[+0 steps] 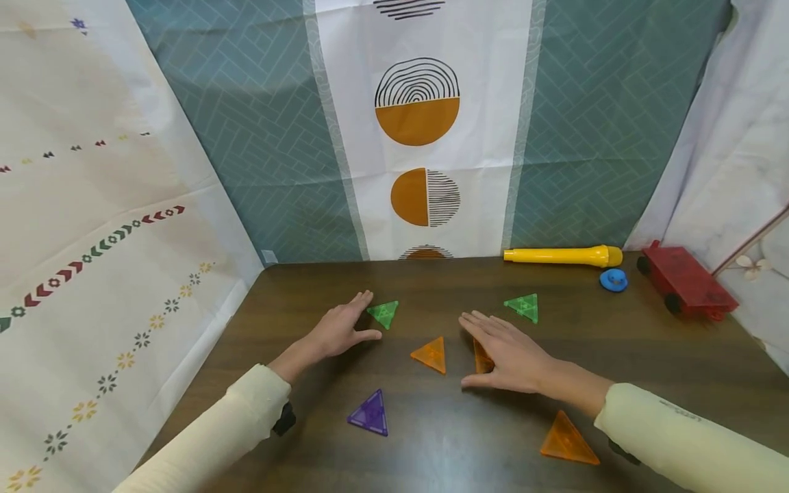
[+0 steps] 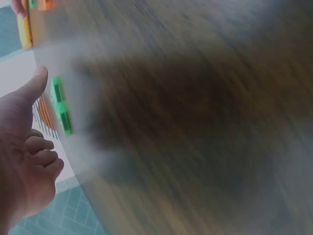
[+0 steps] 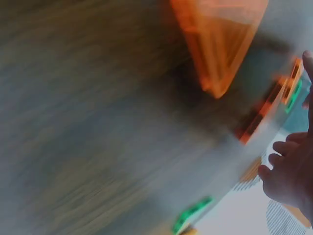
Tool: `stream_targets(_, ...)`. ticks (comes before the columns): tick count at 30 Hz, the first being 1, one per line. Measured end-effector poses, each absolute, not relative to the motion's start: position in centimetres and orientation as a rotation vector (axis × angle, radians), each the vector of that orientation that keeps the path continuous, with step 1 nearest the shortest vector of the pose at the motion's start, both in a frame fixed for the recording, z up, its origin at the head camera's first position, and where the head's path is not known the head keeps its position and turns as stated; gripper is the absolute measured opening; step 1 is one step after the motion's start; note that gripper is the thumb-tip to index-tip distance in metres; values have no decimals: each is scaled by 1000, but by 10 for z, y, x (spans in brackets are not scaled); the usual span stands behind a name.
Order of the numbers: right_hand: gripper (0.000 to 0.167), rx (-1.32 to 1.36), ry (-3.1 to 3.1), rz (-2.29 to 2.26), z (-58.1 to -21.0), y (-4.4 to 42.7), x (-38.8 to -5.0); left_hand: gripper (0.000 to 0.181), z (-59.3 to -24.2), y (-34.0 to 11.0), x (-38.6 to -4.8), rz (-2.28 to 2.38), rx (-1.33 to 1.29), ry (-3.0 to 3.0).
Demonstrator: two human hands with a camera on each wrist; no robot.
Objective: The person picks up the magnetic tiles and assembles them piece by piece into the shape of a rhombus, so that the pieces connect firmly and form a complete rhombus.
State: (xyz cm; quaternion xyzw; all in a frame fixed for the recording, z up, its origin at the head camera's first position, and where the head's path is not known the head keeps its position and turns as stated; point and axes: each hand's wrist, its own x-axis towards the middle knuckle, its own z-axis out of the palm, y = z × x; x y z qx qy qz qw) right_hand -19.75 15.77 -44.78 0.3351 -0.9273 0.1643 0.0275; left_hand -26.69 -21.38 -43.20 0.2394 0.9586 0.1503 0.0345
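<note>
My left hand (image 1: 335, 330) is stretched out over the wooden table, thumb apart from the fingers, holding nothing. Just beyond its fingertips lies a green translucent triangle tile (image 1: 385, 313), whose edge also shows in the left wrist view. My right hand (image 1: 514, 356) reaches in with fingers extended and partly hides an orange triangle tile (image 1: 481, 359); whether it touches that tile I cannot tell. Between the hands is another orange triangle (image 1: 433, 355). A second green triangle (image 1: 526, 307) lies beyond the right hand. Nearer me are a purple triangle (image 1: 370, 413) and a larger orange triangle (image 1: 567, 441).
Along the back edge of the table (image 1: 296, 294) lies a yellow toy microphone (image 1: 555, 256). A small blue hat-shaped piece (image 1: 613, 280) is in front of it. A red wheeled toy cart (image 1: 687, 279) stands at the far right. Patterned cloths hang behind and at both sides.
</note>
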Motion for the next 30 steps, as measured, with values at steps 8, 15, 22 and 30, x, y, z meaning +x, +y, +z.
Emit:
stream_targets(8, 102, 989, -2916, 582, -456, 127, -205, 88, -445, -194, -275, 504, 716, 2980)
stream_targets(15, 96, 927, -2918, 631, -458, 116, -214, 74, -451, -188, -274, 490, 703, 3050)
stream_targets(22, 81, 950, -2886, 673, -457, 112, -216, 63, -449, -189, -274, 472, 756, 3086)
stream_targets(30, 76, 945, -2879, 706, -459, 113, -218, 70, -444, -190, -281, 481, 743, 3044)
